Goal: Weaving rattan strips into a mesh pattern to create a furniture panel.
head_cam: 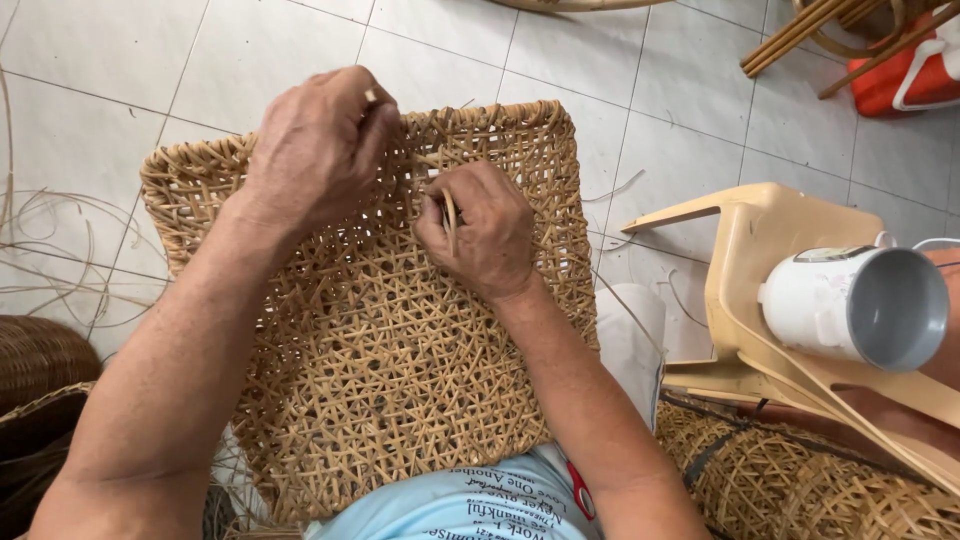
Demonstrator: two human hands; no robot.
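A square woven cane panel (400, 350) with an open lattice weave rests against my lap, tilted up toward me. My left hand (318, 145) is curled over its upper left part, pinching the end of a thin cane strip near the top edge. My right hand (478, 232) sits at the upper middle of the panel, fingers closed on a cane strip (451, 222) that runs down into the weave. Both forearms cross over the panel.
White floor tiles (600, 60) lie beyond the panel. Loose cane strands (50, 250) trail at the left. A beige plastic stool (770, 250) with a white and grey mug-like container (860, 305) stands at the right, another woven piece (780, 480) below it. A dark basket (35, 360) sits at lower left.
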